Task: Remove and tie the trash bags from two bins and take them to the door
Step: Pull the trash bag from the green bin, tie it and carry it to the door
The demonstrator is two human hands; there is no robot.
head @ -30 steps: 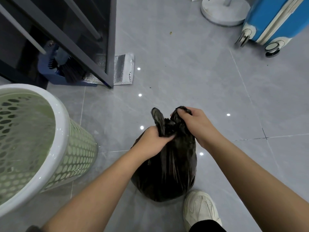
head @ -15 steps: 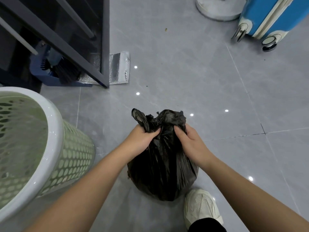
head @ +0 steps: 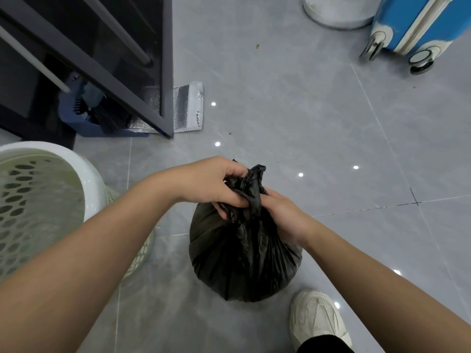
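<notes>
A full black trash bag (head: 242,261) stands on the grey tiled floor in the middle of the view. Its gathered neck sticks up between my hands. My left hand (head: 211,184) reaches across the top and grips the bunched plastic with curled fingers. My right hand (head: 285,217) holds the neck from the right side, fingers wrapped into the folds. A pale green perforated bin (head: 84,179) with a white rim stands at the left, with no bag in it. Whether the neck carries a knot is hidden by my fingers.
A dark metal frame (head: 163,72) stands at the upper left, with a blue dustpan and brush (head: 84,115) and a silver foil pouch (head: 188,105) at its foot. A blue suitcase (head: 418,24) and a white round base (head: 334,14) are at the top right. My white shoe (head: 316,319) is beside the bag.
My left hand has crossed over the top of the bag's neck to the right. My right hand has dropped lower on the neck. The loose ends are now bunched tighter.
</notes>
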